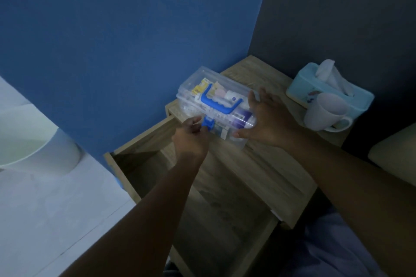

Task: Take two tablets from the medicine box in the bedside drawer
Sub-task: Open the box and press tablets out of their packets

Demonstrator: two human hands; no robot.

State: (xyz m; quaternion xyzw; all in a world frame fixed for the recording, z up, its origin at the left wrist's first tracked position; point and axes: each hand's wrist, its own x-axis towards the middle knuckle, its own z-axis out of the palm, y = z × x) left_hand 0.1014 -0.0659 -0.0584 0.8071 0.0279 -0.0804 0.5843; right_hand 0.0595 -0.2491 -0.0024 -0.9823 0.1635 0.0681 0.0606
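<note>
A clear plastic medicine box (193, 87) with a blue handle and a blue latch (208, 124) stands on the wooden bedside table (254, 164), lid down. Packets and small bottles show through its walls. My left hand (191, 136) pinches the blue latch at the box's front. My right hand (267, 119) is spread against the box's right end, fingers apart and touching its side. The drawer (135, 141) below is pulled out toward me and looks dark inside.
A light blue tissue box (360, 101) and a white mug (324, 112) stand at the table's back right. A blue wall rises to the left and a dark wall behind. A white round object (45, 153) sits on the pale floor at left.
</note>
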